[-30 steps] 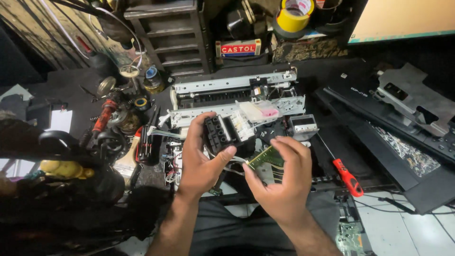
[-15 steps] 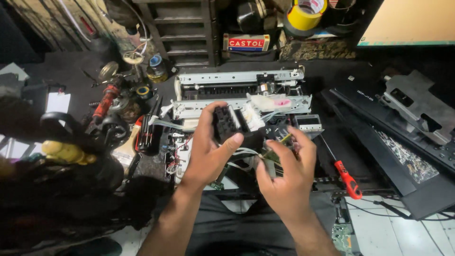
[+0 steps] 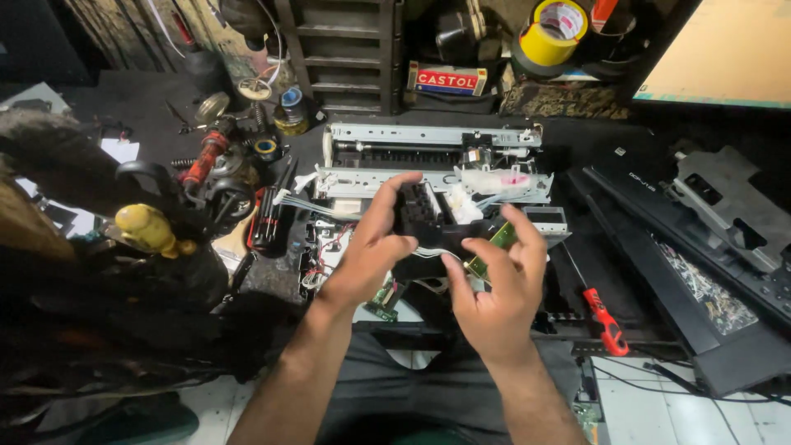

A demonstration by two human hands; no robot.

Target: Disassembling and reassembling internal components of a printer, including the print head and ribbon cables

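**Holding a black carriage block above a stripped printer**

Gripping from both sides, the two hands held one part over the lap, just in front of the bench edge. The left hand point(image 3: 367, 259) was closed around the black plastic carriage block point(image 3: 422, 216), thumb on its near face and fingers curled over the top. The right hand point(image 3: 497, 284) pinched the small green circuit board point(image 3: 493, 244) at the block's right end, its fingers half curled, with thin white ribbon cable point(image 3: 428, 252) trailing below between the palms.

To do this well, I judged that the board should be held by its edges and the cable kept slack, since a tug could tear it or stress its connector.

Just beyond the hands lay the opened grey metal printer frame point(image 3: 428, 136), with loose wiring on its left. A red-handled screwdriver point(image 3: 606, 321) rested to the right, well apart from the hands, beside long black plastic cover panels point(image 3: 659, 247). To the left stood a yellow-handled tool point(image 3: 147, 229). Farthest back, a roll of yellow tape point(image 3: 550, 33) sat on the shelf.
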